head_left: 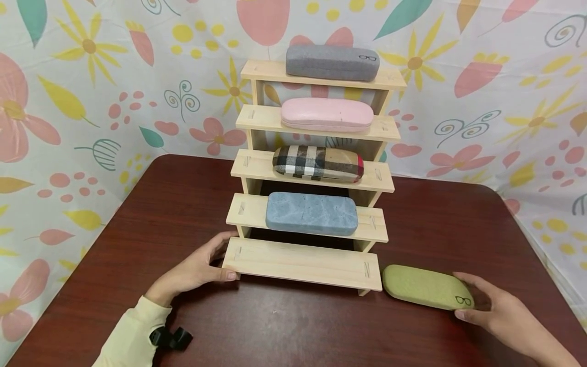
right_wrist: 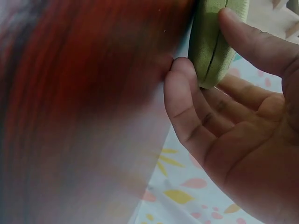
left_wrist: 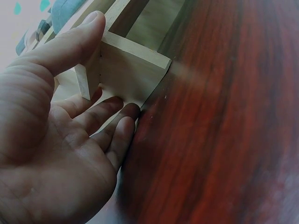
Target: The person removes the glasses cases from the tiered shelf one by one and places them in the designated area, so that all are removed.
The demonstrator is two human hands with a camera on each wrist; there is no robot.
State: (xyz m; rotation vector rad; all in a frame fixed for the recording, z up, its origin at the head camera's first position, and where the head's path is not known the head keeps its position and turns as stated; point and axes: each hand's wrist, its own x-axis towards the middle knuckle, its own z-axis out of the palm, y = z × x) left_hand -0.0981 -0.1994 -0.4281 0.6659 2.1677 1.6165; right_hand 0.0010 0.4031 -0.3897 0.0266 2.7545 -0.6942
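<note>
A light wooden stepped rack [head_left: 302,262] stands mid-table with its lowest step bare. My left hand [head_left: 199,267] grips that step's left end; in the left wrist view the thumb lies on the board's edge, fingers by the side panel [left_wrist: 126,70]. To the right of the rack, a green glasses case [head_left: 424,286] lies at the lowest step's right end. My right hand [head_left: 500,311] holds the case's right end, the thumb in front and fingers behind. In the right wrist view, the thumb presses near the seam of the green case [right_wrist: 210,51].
Higher steps carry a blue glasses case [head_left: 312,213], a plaid one [head_left: 316,163], a pink one [head_left: 326,114] and a grey one [head_left: 332,63]. The dark red-brown table [head_left: 293,326] meets a patterned curtain [head_left: 183,51] behind. A black strap piece [head_left: 171,338] sits at the left sleeve.
</note>
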